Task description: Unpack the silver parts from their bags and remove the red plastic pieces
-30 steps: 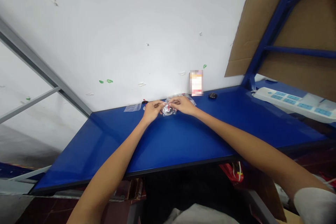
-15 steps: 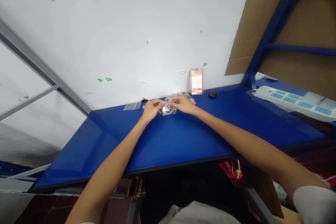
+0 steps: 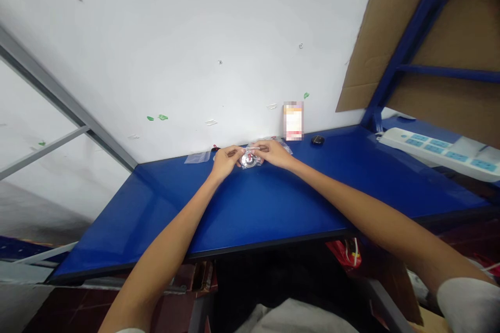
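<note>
Near the back of the blue table, a small clear plastic bag (image 3: 255,160) lies between my two hands. Inside it shows a round silvery disc (image 3: 246,161) with a red loop or cord on it. My left hand (image 3: 227,160) pinches the bag's top edge at its left end, thumb against fingers. At the right end, my right hand (image 3: 269,152) pinches the same edge between thumb and forefinger. The fingers hide part of the bag's rim. Whether the bag touches the tabletop I cannot tell.
Left of my hands lies a flat clear bag (image 3: 197,157), beside a dark piece with a red loop (image 3: 214,149). More clear bags (image 3: 284,144) lie behind my right hand. A blurred box (image 3: 293,121), a black object (image 3: 317,140) and a white power strip (image 3: 437,152) stand rightward.
My fingers have shifted slightly along the bag's top edge, which now looks straighter between them. Both hands keep their pinch; the view has moved a little.
</note>
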{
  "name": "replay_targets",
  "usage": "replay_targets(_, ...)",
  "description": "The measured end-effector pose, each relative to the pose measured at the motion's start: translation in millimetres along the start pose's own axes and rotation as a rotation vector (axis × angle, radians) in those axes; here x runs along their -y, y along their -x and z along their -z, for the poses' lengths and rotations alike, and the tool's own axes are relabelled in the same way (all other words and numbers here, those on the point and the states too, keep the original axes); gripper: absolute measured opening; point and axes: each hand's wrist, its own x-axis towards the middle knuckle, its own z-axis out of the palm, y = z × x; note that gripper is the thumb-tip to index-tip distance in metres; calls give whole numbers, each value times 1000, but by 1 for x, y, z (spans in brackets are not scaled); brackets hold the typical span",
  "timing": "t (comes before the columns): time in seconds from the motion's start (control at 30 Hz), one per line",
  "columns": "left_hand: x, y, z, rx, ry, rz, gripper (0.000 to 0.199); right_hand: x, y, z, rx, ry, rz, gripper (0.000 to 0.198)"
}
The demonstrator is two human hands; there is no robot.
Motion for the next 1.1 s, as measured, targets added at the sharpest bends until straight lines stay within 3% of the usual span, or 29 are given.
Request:
replay_targets(0.2, -4, 0, -1, 3, 79, 26, 41, -10, -7, 7, -118, 86, 48, 17)
replay_targets(0.43, -2, -4, 8, -104, 50, 65, 33, -17, -16, 40, -336, -4, -129, 23)
replay_targets(0.57, 2, -5, 9, -104, -9, 59, 25, -20, -10, 51, -424, 306, 21, 19)
replay_targets(0.67, 4, -5, 8, -97, -45, 51, 22, -18, -4, 50, -414, 611, 121, 20)
replay_targets(0.77, 4, -4, 7, -92, -80, 52, 21, -13, 0, 42, -373, 773, 143, 24)
replay_targets(0.87, 0, -1, 5, -48, -95, 35, 28, -7, 3, 28, -304, 761, 253, 26)
replay_targets(0.97, -7, 2, 4, 34, -130, -85, 42, 1, 6, 12, -222, 669, 376, 25)
replay_targets(1.1, -10, 2, 5, 63, -138, -169, 36, 8, 7, 0, -156, 575, 387, 24)
